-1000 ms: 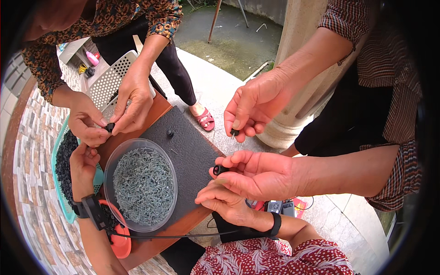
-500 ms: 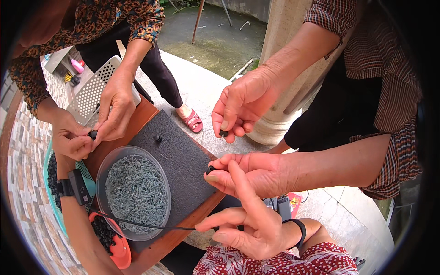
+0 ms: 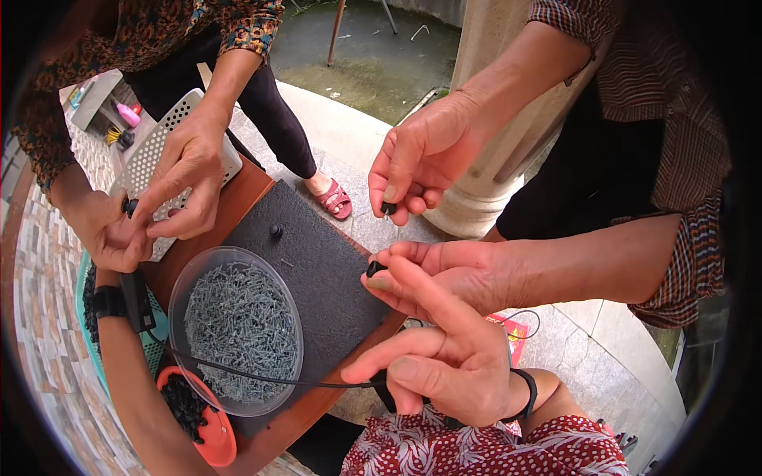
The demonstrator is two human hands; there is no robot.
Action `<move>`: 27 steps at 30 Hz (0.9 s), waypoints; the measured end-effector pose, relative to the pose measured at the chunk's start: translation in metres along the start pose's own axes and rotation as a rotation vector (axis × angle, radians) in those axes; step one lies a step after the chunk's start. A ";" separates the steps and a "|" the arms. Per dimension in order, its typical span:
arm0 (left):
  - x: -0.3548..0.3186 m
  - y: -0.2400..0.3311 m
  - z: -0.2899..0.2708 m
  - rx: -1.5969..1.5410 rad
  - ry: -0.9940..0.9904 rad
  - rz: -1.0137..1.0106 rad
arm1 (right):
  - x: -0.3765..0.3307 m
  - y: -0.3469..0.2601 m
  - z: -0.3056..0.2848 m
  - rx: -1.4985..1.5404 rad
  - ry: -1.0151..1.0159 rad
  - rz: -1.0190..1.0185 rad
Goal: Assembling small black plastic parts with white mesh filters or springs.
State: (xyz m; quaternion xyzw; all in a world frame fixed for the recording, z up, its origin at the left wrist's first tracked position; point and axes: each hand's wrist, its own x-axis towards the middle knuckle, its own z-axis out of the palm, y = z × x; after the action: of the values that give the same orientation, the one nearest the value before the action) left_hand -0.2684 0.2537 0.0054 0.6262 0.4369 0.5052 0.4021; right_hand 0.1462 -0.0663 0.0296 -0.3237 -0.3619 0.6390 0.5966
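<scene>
My right hand [image 3: 452,365], with a black wristband, is at lower right, its fingers apart and the index stretched up against another person's hand [image 3: 468,274]. That hand pinches a small black knob-like piece [image 3: 375,268]; the same person's other hand [image 3: 432,159] holds a second black piece [image 3: 388,208] with a metal pin showing. My left forearm [image 3: 143,389] rises from lower left, wearing a black band and device. My left hand's fingers are hidden behind the hand [image 3: 103,230] of a person at left, which holds a black piece [image 3: 129,208].
A clear plastic tub [image 3: 299,349] of screws stands on a dark mat [image 3: 333,293] over a wooden table [image 3: 274,436]. One black piece [image 3: 275,231] lies there. Nearby are an orange dish [image 3: 218,440] of black pieces, a green basket [image 3: 159,337], a perforated white tray [image 3: 171,127] and a black cable [image 3: 262,381].
The hands of the person at left have drawn apart, leaving the black piece in one hand. My right index finger has risen slightly. The view has shifted a little.
</scene>
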 end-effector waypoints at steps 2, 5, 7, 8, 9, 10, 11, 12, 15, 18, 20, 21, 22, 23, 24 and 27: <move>-0.007 0.007 -0.015 0.043 0.033 0.014 | -0.009 0.004 -0.003 -0.271 -0.094 -0.086; -0.011 0.028 -0.005 0.059 0.042 0.054 | -0.024 0.015 -0.032 -0.518 -0.187 -0.251; -0.044 0.043 0.000 0.230 0.451 -0.202 | -0.034 0.025 -0.057 -0.480 0.000 0.212; -0.061 0.052 0.004 0.094 0.492 -0.259 | -0.034 0.032 -0.075 -0.439 0.077 0.271; -0.080 0.061 0.011 -0.045 0.526 -0.318 | -0.035 0.034 -0.090 -0.400 0.159 0.332; -0.104 0.076 0.030 -0.098 0.526 -0.313 | -0.028 0.029 -0.101 -0.495 0.229 0.327; -0.131 0.095 0.052 -0.149 0.531 -0.301 | -0.022 0.025 -0.112 -0.589 0.292 0.316; -0.156 0.110 0.065 -0.169 0.454 -0.292 | -0.024 0.026 -0.123 -0.707 0.326 0.266; -0.193 0.152 0.157 -0.255 0.123 -0.316 | -0.032 0.020 -0.147 -1.115 0.485 -0.101; -0.211 0.167 0.232 -0.153 -0.009 -0.321 | -0.002 0.012 -0.136 -1.018 0.435 -0.435; -0.207 0.158 0.264 -0.171 -0.074 -0.345 | 0.014 -0.002 -0.129 -0.759 0.345 -0.438; -0.204 0.153 0.280 -0.185 -0.092 -0.388 | 0.019 0.002 -0.138 -0.802 0.317 -0.531; -0.199 0.151 0.291 -0.187 -0.089 -0.378 | 0.023 0.001 -0.142 -0.841 0.281 -0.626; -0.195 0.148 0.299 -0.252 -0.093 -0.423 | 0.024 -0.006 -0.138 -0.840 0.275 -0.631; -0.193 0.144 0.304 -0.316 -0.097 -0.469 | 0.024 -0.014 -0.130 -1.001 0.315 -0.703; -0.189 0.131 0.313 -0.428 -0.110 -0.492 | 0.046 -0.028 -0.130 -1.361 0.390 -0.952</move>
State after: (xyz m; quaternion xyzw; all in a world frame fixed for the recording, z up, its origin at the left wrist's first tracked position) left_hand 0.0380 0.0158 0.0241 0.4295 0.4367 0.4389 0.6574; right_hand 0.2672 -0.0095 -0.0144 -0.5292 -0.6554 -0.1037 0.5288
